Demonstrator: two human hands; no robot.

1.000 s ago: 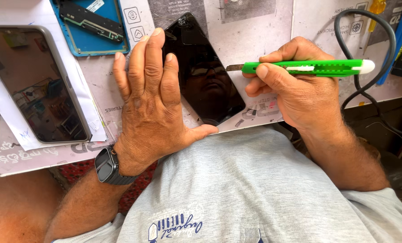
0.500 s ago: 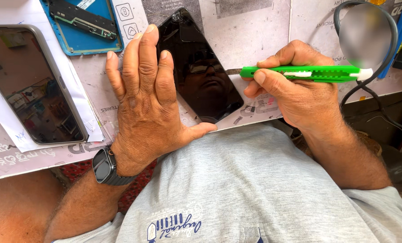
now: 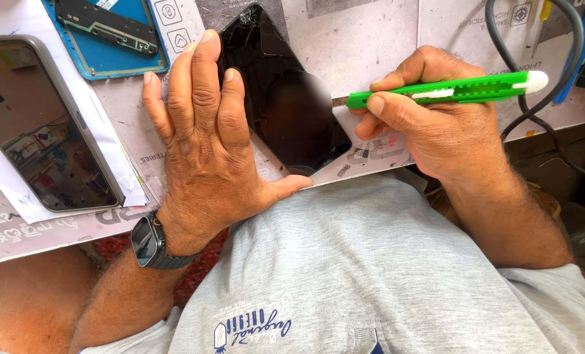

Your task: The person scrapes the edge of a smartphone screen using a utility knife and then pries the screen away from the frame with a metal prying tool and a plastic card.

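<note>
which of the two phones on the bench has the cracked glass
The black phone under the left hand: cracks show at its top corner. The grey-framed phone further left shows only reflections.

The green knife [image 3: 446, 90] now sits lower and closer to the black phone [image 3: 280, 98], its tip at the phone's right edge, while the left hand [image 3: 204, 141] slides slightly up the glass.

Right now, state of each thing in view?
Black phone: flat, screen up, cracked at top.
Left hand: pressed flat on it.
Green utility knife: in right hand, blade at phone's edge.
Second phone: flat, screen dark.
Blue phone shell: open, board exposed.
</note>
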